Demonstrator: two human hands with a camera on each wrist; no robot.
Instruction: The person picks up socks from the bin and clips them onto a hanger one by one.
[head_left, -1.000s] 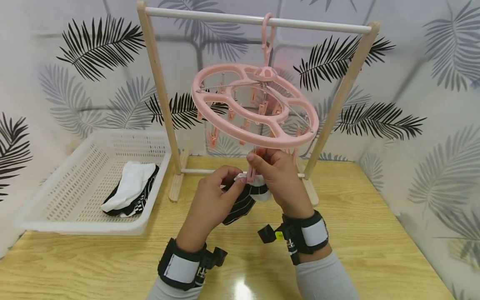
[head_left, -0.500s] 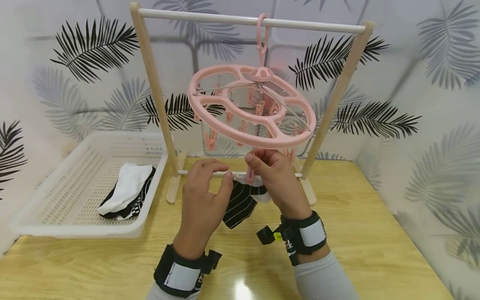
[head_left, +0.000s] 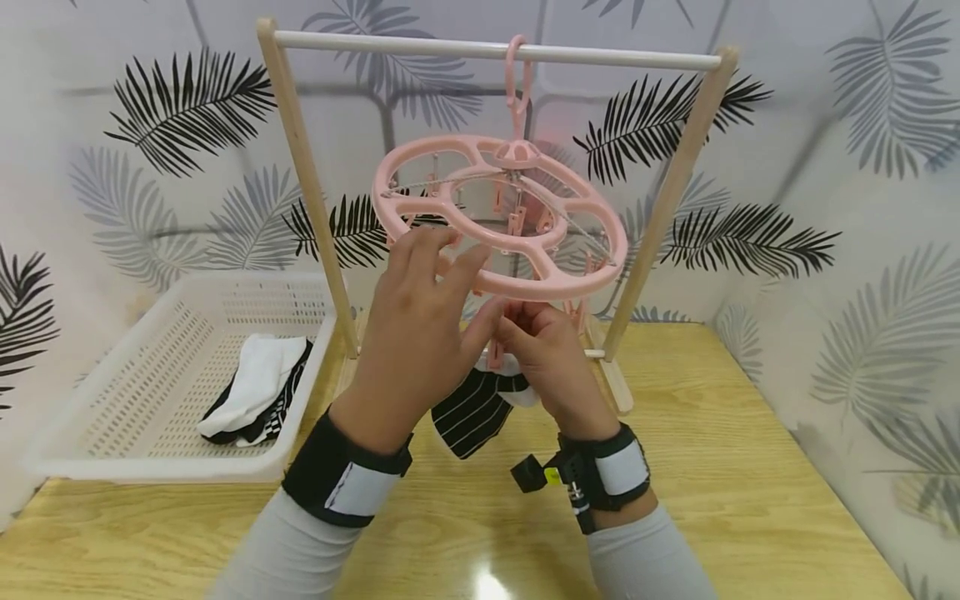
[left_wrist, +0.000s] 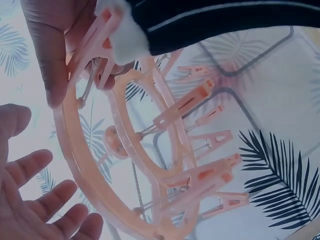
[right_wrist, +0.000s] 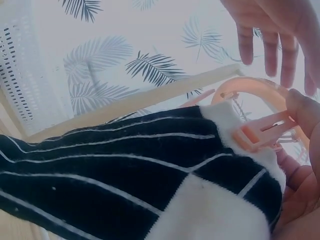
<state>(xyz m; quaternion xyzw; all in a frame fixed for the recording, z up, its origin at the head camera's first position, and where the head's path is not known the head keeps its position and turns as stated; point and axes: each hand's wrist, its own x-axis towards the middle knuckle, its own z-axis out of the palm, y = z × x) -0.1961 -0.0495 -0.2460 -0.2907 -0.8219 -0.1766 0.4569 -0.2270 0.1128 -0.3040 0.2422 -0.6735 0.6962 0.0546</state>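
Note:
A black sock (head_left: 472,412) with thin white stripes and a white cuff hangs under the pink round clip hanger (head_left: 517,289). A pink clothespin (right_wrist: 262,131) bites its white cuff in the right wrist view. My right hand (head_left: 558,367) pinches this clothespin's upper end between thumb and fingers, below the ring's front rim. My left hand (head_left: 416,333) is raised with fingers spread, in front of the ring's left side in the head view. In the left wrist view my left fingers (left_wrist: 60,205) are apart from the ring and hold nothing.
The hanger hooks over the white bar (head_left: 420,46) of a wooden stand (head_left: 300,142). Several more pink clothespins (left_wrist: 185,105) dangle from the ring. On the left, a white perforated basket (head_left: 157,467) holds a white sock (head_left: 255,379) atop black patterned ones. Everything stands on a wooden table (head_left: 675,467).
My left hand has let go of the sock's cuff, drawn left, then risen towards the ring with fingers spread. My right hand stays on the clothespin. The sock hangs from it.

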